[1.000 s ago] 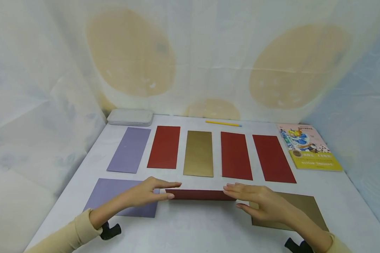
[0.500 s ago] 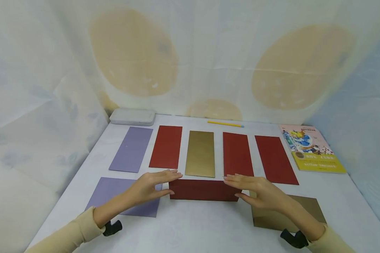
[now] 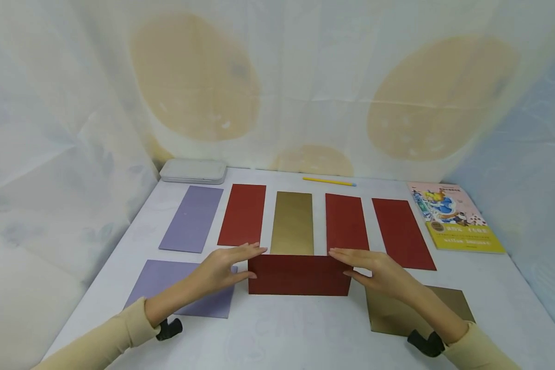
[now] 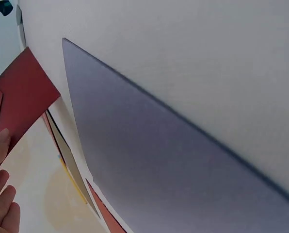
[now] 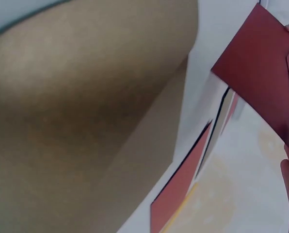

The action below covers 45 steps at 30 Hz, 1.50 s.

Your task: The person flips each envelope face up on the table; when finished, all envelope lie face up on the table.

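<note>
Between my two hands a red envelope (image 3: 300,275) stands tilted up on its long edge, its plain side toward me. A flap outline shows on its other side in the left wrist view, where the envelope (image 4: 30,97) is at the left edge. My left hand (image 3: 222,267) pinches the left end, thumb on the near side and fingers behind the upper edge. At the right end my right hand (image 3: 381,270) holds it the same way. In the right wrist view the envelope (image 5: 261,68) is at upper right, with the right fingers partly cut off.
Behind lies a row: a purple envelope (image 3: 191,218), red ones (image 3: 242,215), a gold one (image 3: 292,221). A larger purple one (image 3: 166,277) lies left, a larger gold one (image 3: 398,313) right. A grey case (image 3: 193,171), yellow pencil (image 3: 328,181) and book (image 3: 458,218) lie farther back.
The red envelope has been tipped up from nearly edge-on to showing its broad side. Both hands have risen slightly with it and still grip its ends.
</note>
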Tool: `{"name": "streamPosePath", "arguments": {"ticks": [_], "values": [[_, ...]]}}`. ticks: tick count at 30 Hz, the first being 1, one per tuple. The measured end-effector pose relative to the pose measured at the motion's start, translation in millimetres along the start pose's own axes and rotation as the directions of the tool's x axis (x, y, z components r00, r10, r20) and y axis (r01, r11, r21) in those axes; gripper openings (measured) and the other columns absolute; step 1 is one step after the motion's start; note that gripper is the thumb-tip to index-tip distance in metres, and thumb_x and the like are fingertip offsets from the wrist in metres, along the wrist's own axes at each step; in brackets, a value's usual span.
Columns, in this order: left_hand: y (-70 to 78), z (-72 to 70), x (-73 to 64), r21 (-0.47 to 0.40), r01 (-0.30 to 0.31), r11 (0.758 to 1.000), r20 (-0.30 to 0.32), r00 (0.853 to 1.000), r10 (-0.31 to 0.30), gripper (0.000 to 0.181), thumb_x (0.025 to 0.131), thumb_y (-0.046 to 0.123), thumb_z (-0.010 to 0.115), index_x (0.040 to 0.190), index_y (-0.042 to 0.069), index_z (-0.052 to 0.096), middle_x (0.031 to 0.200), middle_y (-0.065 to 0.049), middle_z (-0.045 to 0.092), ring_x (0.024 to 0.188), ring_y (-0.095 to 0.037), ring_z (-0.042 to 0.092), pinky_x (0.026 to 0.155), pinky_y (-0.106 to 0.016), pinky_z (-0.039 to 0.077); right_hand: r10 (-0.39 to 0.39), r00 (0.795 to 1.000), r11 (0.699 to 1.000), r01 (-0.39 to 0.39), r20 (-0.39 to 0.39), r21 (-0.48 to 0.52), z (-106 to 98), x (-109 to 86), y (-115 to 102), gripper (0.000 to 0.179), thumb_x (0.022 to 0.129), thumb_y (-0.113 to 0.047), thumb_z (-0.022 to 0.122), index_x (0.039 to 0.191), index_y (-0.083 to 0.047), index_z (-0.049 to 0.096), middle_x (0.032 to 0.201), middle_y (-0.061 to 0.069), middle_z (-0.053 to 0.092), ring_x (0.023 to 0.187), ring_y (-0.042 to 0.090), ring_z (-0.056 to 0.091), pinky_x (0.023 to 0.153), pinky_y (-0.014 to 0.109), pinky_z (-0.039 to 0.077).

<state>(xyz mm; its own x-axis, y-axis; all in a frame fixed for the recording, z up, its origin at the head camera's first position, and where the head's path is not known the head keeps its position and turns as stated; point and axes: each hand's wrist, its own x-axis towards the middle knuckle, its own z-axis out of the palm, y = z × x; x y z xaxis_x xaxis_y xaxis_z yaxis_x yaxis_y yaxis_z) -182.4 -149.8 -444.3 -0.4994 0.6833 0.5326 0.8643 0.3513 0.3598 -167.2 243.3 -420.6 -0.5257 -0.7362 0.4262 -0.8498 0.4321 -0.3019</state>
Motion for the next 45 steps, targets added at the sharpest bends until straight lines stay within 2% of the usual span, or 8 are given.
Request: {"name": "streamPosePath", "arguments": {"ticks": [6,14,21,27,33,36,40,45], "values": [[-2.8,2.8,2.1,-0.040,0.109,0.993,0.036,0.994,-0.107,0.066,0.072,0.015,0.086,0.132,0.009,0.060,0.130,-0.010,0.059,0.120,-0.029,0.056,0.092,-0.035,0.048,0.054,0.999,0.999,-0.054,0.006,-0.005,5.5,-2.4,6.0,0.071,0.072,0.000,0.083,0.137,-0.011,0.056,0.131,0.004,0.060,0.112,0.022,0.062,0.088,0.013,0.043],[-3.7,4.2,3.4,-0.076,0.176,0.981,0.091,0.981,-0.169,0.065,0.071,0.017,0.086,0.130,0.006,0.061,0.126,-0.014,0.062,0.119,-0.032,0.056,0.093,-0.039,0.047,0.108,0.993,0.994,-0.109,0.053,0.017,8.8,-7.0,8.3,0.073,0.075,-0.006,0.083,0.140,-0.018,0.053,0.129,0.003,0.062,0.112,0.022,0.062,0.082,0.031,0.053],[-5.1,6.4,2.2,-0.064,0.236,0.970,0.147,0.963,-0.225,0.064,0.069,0.021,0.087,0.127,0.006,0.064,0.125,-0.011,0.063,0.117,-0.026,0.058,0.094,-0.035,0.047,0.173,0.975,0.982,-0.182,0.140,0.056,9.3,-9.0,3.1,0.062,0.078,-0.009,0.081,0.135,-0.006,0.057,0.128,0.007,0.062,0.111,0.026,0.062,0.082,0.031,0.053],[-6.3,8.8,0.8,-0.019,0.281,0.959,0.218,0.938,-0.271,0.062,0.070,0.027,0.087,0.125,0.009,0.065,0.120,-0.004,0.066,0.111,-0.015,0.062,0.090,-0.028,0.049,0.227,0.953,0.966,-0.247,0.202,0.075,13.9,-11.8,2.9,0.058,0.078,-0.010,0.081,0.131,-0.005,0.060,0.124,0.007,0.064,0.110,0.025,0.063,0.082,0.030,0.053],[-9.8,12.9,0.1,-0.011,0.345,0.938,0.292,0.899,-0.327,0.059,0.071,0.032,0.086,0.123,0.010,0.068,0.115,0.002,0.069,0.108,-0.012,0.062,0.089,-0.030,0.049,0.251,0.934,0.954,-0.284,0.254,0.098,16.8,-12.1,5.0,0.052,0.079,-0.013,0.080,0.127,-0.005,0.064,0.120,0.006,0.066,0.108,0.023,0.064,0.083,0.030,0.053],[-11.8,16.1,-0.9,-0.017,0.361,0.932,0.318,0.886,-0.337,0.056,0.073,0.033,0.085,0.121,0.009,0.069,0.113,0.003,0.069,0.105,-0.011,0.062,0.088,-0.031,0.049,0.248,0.923,0.950,-0.291,0.293,0.115,18.1,-12.2,6.4,0.050,0.079,-0.012,0.080,0.126,-0.003,0.064,0.120,0.007,0.067,0.108,0.023,0.064,0.083,0.030,0.053],[-13.1,19.1,-2.5,-0.023,0.355,0.934,0.311,0.891,-0.331,0.054,0.073,0.034,0.084,0.119,0.009,0.070,0.111,0.003,0.070,0.101,-0.012,0.063,0.086,-0.030,0.050,0.248,0.915,0.948,-0.296,0.317,0.114,19.7,-13.2,7.8,0.049,0.080,-0.011,0.079,0.126,-0.002,0.064,0.120,0.008,0.066,0.108,0.022,0.064,0.083,0.030,0.053],[-13.2,20.9,-3.2,-0.018,0.351,0.936,0.299,0.896,-0.330,0.052,0.073,0.033,0.085,0.118,0.010,0.070,0.111,0.003,0.070,0.102,-0.011,0.063,0.086,-0.030,0.050,0.245,0.919,0.951,-0.289,0.308,0.107,23.1,-16.0,10.1,0.049,0.080,-0.011,0.079,0.125,-0.001,0.064,0.119,0.008,0.066,0.107,0.022,0.064,0.084,0.031,0.053]]}}
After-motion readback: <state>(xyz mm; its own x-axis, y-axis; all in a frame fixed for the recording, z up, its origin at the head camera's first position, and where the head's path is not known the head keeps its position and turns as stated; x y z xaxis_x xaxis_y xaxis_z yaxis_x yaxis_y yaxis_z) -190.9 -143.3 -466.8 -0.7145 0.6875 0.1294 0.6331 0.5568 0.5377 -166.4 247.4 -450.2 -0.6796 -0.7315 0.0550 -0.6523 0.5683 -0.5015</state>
